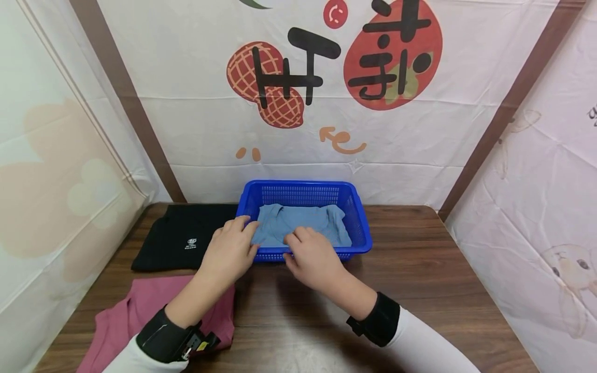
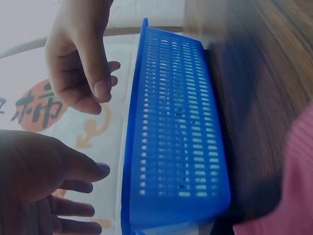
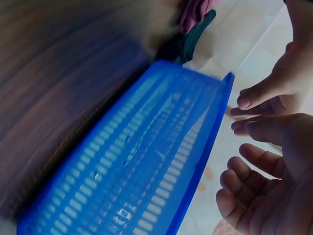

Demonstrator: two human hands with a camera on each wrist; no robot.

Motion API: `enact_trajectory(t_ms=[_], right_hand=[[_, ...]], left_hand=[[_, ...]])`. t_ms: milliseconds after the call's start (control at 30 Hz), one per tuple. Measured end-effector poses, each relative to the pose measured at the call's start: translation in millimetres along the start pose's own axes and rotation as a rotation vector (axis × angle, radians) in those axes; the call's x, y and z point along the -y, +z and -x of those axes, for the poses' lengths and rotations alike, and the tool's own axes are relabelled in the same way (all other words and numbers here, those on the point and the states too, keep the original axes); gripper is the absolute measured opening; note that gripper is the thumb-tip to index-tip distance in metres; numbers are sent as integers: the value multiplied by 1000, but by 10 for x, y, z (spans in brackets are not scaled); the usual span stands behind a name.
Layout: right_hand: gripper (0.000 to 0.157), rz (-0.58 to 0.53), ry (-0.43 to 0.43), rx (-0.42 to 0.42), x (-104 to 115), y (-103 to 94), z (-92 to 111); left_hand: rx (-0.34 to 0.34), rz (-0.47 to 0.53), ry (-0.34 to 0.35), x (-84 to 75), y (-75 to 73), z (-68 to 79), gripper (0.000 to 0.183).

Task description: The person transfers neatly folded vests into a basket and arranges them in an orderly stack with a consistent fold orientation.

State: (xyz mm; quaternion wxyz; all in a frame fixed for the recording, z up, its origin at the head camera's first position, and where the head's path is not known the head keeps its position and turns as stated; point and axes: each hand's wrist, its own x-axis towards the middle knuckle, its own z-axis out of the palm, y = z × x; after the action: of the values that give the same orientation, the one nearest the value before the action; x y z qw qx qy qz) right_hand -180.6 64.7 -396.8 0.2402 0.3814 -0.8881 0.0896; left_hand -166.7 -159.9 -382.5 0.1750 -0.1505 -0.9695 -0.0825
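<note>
A light blue folded garment (image 1: 298, 223) lies inside a blue plastic basket (image 1: 361, 228) with perforated walls. Over the basket's near left corner hovers my left hand (image 1: 230, 248), fingers spread and holding nothing. My right hand (image 1: 314, 259) is above the middle of the near rim, its fingers loosely bent and nothing between them. Both wrist views look at the slotted basket wall (image 2: 176, 122) from the side, with the hands apart from each other. In the right wrist view my right hand (image 3: 274, 186) shows bent, bare fingers beside the basket rim (image 3: 208, 152).
A folded black garment (image 1: 172, 238) with a small white print lies left of the basket. Closer to me is a pink garment (image 1: 154, 290), partly under my left forearm. The wooden table (image 1: 401, 269) meets a printed white cloth wall (image 1: 196, 134) behind the basket.
</note>
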Motion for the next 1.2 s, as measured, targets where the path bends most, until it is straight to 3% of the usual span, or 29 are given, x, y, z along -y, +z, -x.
enact_trajectory(t_ms=[200,400,633,833,1000,1200], right_hand=[[20,10,-62,1,219,42,8],[20,2,-117,31,415,110,4],[28,1,-177,120,624,259,-15],[35,24,-286,217,842,401,-5],[41,20,-370,280,1015,515,25],[48,-42,-388,394,1114,575,2]], left_hand=[[-20,-10,-32,124,-80,170,53],[15,-5,-106,296,-116,339,56],[113,-9,-183,586,-24,512,57],[210,-1,-217,850,71,662,49],[320,11,-271,1013,27,781,38],[403,17,-330,1183,-56,878,37]])
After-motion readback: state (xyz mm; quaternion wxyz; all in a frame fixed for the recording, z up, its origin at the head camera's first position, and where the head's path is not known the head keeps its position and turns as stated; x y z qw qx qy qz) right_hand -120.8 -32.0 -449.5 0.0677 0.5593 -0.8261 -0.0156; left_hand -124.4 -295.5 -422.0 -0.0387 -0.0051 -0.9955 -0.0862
